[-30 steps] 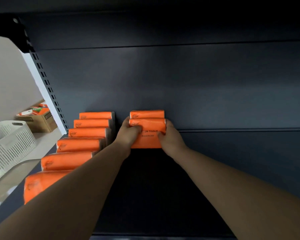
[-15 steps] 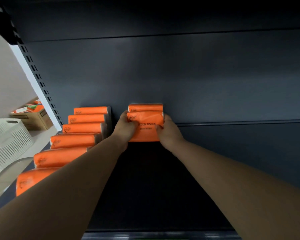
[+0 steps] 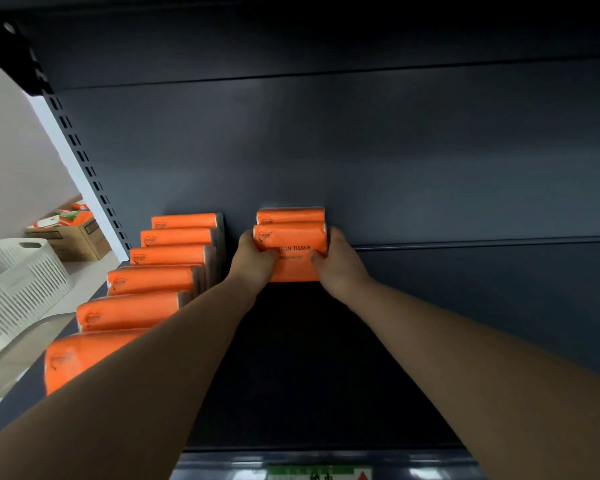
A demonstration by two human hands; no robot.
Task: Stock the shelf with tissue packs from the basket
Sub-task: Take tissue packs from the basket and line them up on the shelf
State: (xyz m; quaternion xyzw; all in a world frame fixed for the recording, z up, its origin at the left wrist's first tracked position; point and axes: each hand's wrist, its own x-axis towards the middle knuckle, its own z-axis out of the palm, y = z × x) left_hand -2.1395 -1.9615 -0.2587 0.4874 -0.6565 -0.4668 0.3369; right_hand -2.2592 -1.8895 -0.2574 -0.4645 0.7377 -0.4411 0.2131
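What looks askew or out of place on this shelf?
Nothing stands out. The left row of orange packs stands orderly; the left hand and right hand grip the front pack squarely against the back pack.

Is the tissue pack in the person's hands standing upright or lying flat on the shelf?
Upright. The held tissue pack stands on edge, its printed face toward the camera, against another pack behind it.

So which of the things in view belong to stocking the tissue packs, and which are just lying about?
Part of the job:
held tissue pack
left hand
right hand
pack behind it
left row of packs
shelf
white basket

Just lying about:
cardboard box
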